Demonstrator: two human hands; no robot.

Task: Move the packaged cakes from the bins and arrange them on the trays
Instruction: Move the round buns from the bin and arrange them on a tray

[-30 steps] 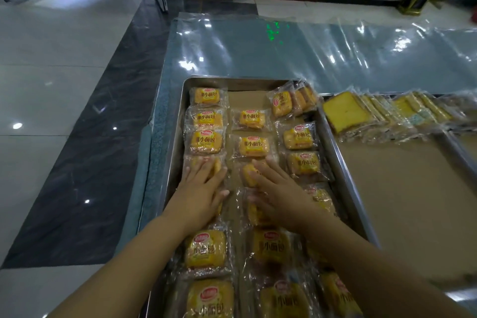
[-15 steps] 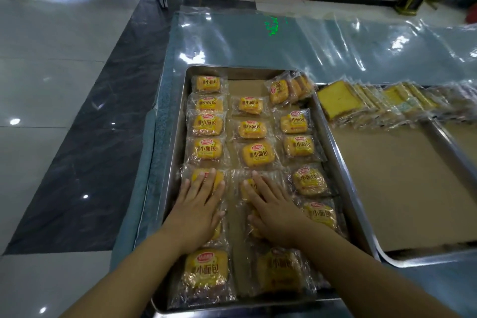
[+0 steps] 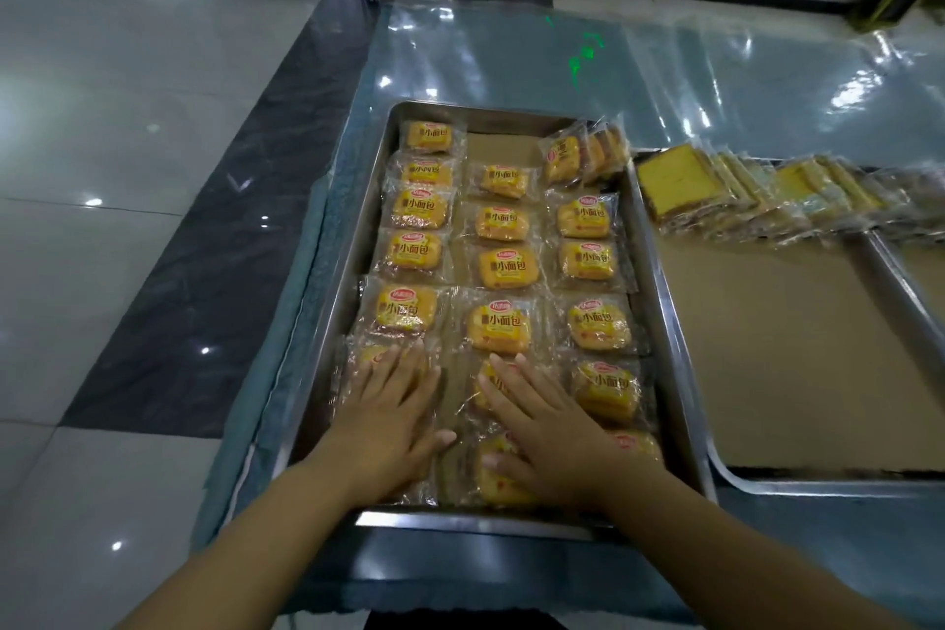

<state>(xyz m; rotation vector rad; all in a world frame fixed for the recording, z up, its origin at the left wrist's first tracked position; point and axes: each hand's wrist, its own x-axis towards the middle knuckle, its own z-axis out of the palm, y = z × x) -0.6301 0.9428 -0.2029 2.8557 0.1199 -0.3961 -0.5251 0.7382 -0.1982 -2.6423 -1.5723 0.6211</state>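
packaged cakes (image 3: 503, 266): three rows inside steel tray (image 3: 475, 521) | left hand (image 3: 388, 417), right hand (image 3: 555, 435): flat, fingers straight, pressing cakes at tray's near end, gripping nothing | handling: likely light, soft, slick film; pinch wrapper edges

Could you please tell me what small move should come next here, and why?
Probably lift the right hand and lay one of the leaning packs into the bare gap heading the middle column. It and the left hand lie flat on near packs, and the tray otherwise looks full.
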